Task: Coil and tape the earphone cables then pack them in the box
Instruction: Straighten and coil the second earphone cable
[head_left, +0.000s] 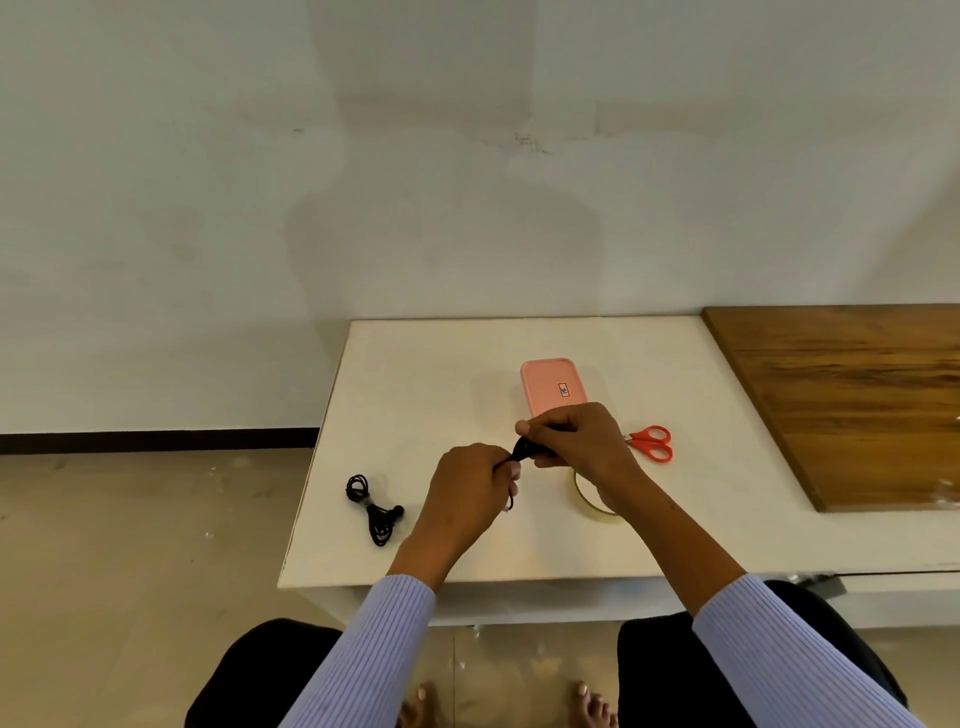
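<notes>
Hands (524, 457) hold cable bundle (525, 449), seemingly crosswise.

Box (551, 387) behind tape roll (586, 496); scissors (652, 443) right; taped coil (374, 509) left.

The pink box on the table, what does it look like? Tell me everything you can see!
The pink box is a flat, rounded rectangle that looks like smooth plastic. Its lid is on, with a small sticker on top whose print is too small to read. It lies flat on the white table, toward the far side, long side pointing away from the person. The right hand hides its near end, so whether they touch is unclear. Nothing rests on it.
</notes>
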